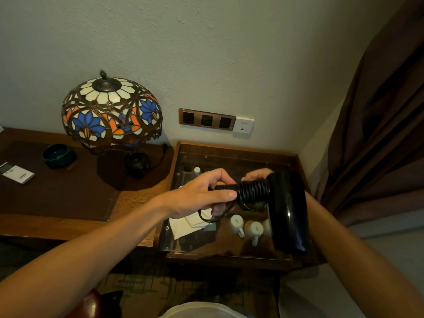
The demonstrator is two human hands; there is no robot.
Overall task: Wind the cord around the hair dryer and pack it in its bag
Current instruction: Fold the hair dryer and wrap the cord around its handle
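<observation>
A black hair dryer (288, 212) hangs in the air above a glass-topped cabinet, its barrel pointing down and its handle pointing left. Black cord (253, 191) is coiled in tight turns round the handle. My left hand (202, 196) grips the free end of the handle, and a short loop of loose cord (211, 218) hangs below its fingers. My right hand (258, 174) holds the dryer from behind, mostly hidden by the body, with only the fingers showing above the coil. A white cloth (190, 222) lies on the glass under my left hand; I cannot tell whether it is the bag.
The glass-topped wooden cabinet (229, 255) shows white mugs (237, 222) and a small bottle (197, 171) beneath the glass. To the left, a desk carries a stained-glass lamp (112, 113), a dark bowl (59, 154) and a remote (16, 173). Wall sockets (206, 120) sit behind, a brown curtain (378, 134) at right.
</observation>
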